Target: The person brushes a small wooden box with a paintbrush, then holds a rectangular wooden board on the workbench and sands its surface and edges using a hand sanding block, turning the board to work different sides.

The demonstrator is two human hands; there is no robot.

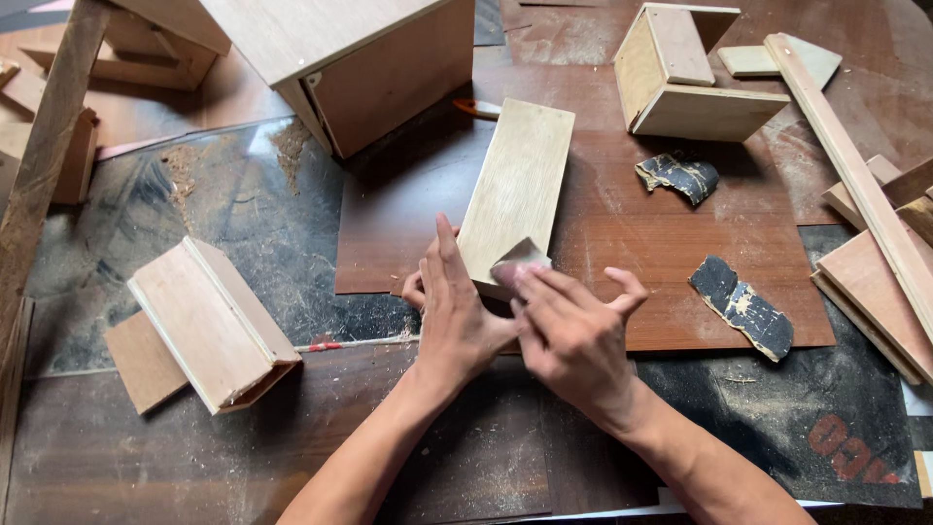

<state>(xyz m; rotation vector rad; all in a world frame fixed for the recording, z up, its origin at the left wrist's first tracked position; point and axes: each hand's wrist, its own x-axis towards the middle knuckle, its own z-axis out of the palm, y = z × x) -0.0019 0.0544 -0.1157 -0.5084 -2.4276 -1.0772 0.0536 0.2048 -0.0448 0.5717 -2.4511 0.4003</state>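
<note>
The left hand (pixel 455 316) grips the near end of a pale wooden board (pixel 517 190), fingers upright along its left edge and thumb tucked behind, so it is clamped on the wood. The board lies flat on a reddish-brown sheet (pixel 622 243) and runs from the hands toward 12 o'clock, tilting slightly to 1 o'clock. The right hand (pixel 573 335) presses a small folded piece of sandpaper (pixel 520 261) against the board's near right corner; its fingers are flat and close together on the paper, thumb stuck out toward 2 o'clock.

At 3 o'clock from the hands lies a worn scrap of dark sandpaper (pixel 743 306), and another crumpled scrap (pixel 678 177) sits at 1 o'clock, both well apart from the board. Beyond that second scrap, at 1 o'clock, stands a small open wooden box (pixel 685 78). At 11 o'clock a larger plywood box (pixel 360 58) rests just beside the far end of the board. At 9 o'clock, well apart from the hands, a wedge-shaped assembly of panels (pixel 209 326) sits on a dusty dark surface (pixel 262 224) strewn with sawdust. A long thin wooden strip (pixel 855 175) stretches along the right side from 1 to 3 o'clock, lying over stacked flat wooden pieces (pixel 875 282)
</note>
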